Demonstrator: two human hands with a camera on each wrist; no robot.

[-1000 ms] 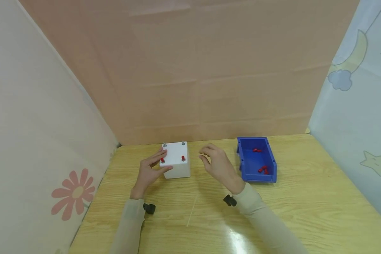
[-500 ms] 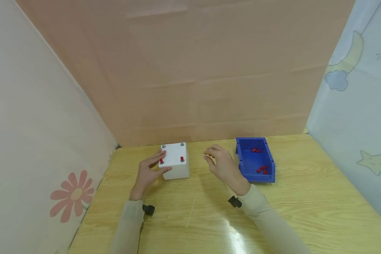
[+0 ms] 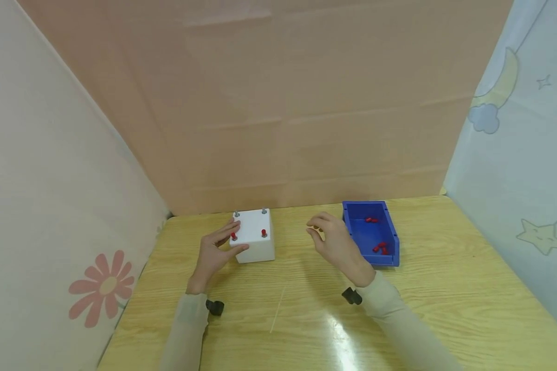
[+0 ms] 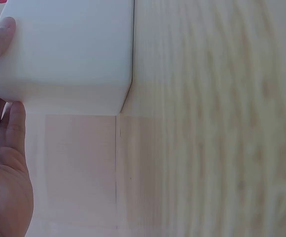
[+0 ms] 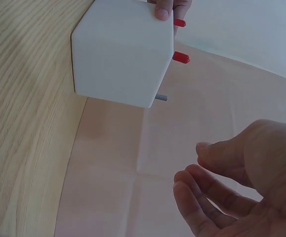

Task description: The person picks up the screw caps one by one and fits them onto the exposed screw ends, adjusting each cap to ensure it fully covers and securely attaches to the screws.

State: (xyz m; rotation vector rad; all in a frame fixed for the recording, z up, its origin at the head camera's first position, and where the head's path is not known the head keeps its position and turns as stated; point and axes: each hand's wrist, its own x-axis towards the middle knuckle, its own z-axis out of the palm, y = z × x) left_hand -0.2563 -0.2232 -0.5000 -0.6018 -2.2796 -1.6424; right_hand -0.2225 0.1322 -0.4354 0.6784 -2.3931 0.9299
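A white box (image 3: 254, 226) stands on the table with a screw at each top corner. Two near screws carry red caps, the right one (image 3: 263, 233) and the left one (image 3: 233, 236); the far screws (image 3: 264, 211) are bare metal. My left hand (image 3: 211, 252) grips the box at its left corner, thumb on the near side and fingers along the left edge. Between box and bin, my right hand (image 3: 336, 245) hovers with fingers loosely bent. In the right wrist view a gap shows between thumb and fingertips (image 5: 182, 177), with nothing held.
To the right stands a blue bin (image 3: 394, 247) with several red caps (image 3: 381, 248) lying in it. A thin pale strip or mark (image 3: 276, 310) is on the tabletop in front of the box. A beige sheet (image 3: 278, 103) rises behind the table.
My right hand has moved right, away from the box and toward the blue bin. The left hand keeps its hold on the box. The head view has shifted slightly.
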